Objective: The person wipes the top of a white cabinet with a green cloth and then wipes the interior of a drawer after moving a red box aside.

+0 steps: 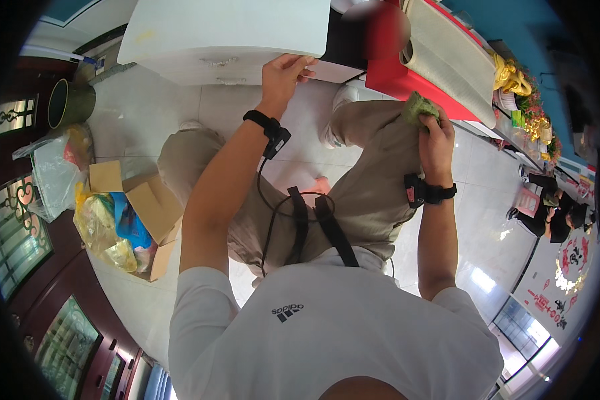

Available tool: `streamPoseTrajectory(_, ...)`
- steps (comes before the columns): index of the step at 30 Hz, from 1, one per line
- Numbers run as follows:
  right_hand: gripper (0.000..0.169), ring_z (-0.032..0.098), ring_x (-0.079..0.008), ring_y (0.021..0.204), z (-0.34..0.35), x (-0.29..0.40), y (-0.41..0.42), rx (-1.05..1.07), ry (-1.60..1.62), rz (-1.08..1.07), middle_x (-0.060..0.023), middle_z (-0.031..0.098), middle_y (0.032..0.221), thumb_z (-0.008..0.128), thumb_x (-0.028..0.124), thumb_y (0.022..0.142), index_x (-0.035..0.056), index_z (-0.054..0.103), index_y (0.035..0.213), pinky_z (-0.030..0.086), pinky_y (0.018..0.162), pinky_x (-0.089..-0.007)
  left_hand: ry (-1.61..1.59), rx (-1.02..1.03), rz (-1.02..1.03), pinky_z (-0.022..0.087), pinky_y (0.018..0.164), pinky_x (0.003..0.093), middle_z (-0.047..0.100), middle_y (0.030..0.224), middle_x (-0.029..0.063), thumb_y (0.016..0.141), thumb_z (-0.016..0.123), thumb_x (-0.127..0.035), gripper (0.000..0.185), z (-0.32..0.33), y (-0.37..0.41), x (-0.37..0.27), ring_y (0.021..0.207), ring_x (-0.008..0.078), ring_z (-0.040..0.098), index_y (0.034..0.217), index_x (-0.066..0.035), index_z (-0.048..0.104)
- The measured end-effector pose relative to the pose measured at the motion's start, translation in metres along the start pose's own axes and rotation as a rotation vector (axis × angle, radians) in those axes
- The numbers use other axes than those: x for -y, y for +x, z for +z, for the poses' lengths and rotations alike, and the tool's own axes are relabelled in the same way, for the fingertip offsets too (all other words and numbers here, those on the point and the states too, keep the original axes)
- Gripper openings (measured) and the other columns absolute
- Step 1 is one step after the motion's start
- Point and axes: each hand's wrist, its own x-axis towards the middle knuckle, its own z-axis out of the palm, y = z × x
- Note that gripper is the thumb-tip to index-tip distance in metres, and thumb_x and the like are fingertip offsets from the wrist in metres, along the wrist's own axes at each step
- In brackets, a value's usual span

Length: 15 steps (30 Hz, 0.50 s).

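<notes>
My left hand is at the front edge of a white cabinet, its thumb and fingers bent close together beside the top's near right corner. Whether they grip the edge or only touch it, I cannot tell. Two drawers with ornate metal handles show in the cabinet's front, left of this hand. A crumpled green cloth is pinched between the thumb and fingers of my right hand, above my right knee. Each wrist wears a black strap with a small device.
Right of the cabinet, a red-covered surface carries a rolled beige mat. An open cardboard box with plastic bags stands on the left floor, near a dark bin. A person sits far right.
</notes>
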Motion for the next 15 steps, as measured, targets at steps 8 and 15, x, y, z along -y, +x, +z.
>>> streamPoseTrajectory(8, 0.035, 0.063, -0.0149, 0.106, -0.001, -0.012, 0.003, 0.088, 0.068, -0.038, -0.0072, 0.068, 0.116, 0.062, -0.002, 0.093, -0.0050, 0.064, 0.127, 0.048, 0.096, -0.0279, 0.024, 0.046, -0.073, 0.056, 0.073, 0.0265, 0.079, 0.109, 0.0092, 0.097, 0.075, -0.019, 0.024, 0.007, -0.004, -0.007, 0.081, 0.0151, 0.074, 0.114, -0.003, 0.075)
streamPoseTrajectory(15, 0.034, 0.064, -0.0140, 0.103, 0.008, -0.012, 0.003, 0.070, -0.067, -0.028, -0.0062, 0.070, 0.114, 0.062, -0.001, 0.093, -0.0041, 0.065, 0.127, 0.049, 0.094, -0.0269, -0.007, 0.048, -0.009, 0.054, 0.067, 0.0258, 0.079, 0.104, 0.0115, 0.096, 0.074, -0.019, 0.024, 0.005, 0.001, 0.005, 0.076, 0.0167, 0.075, 0.110, 0.001, 0.074)
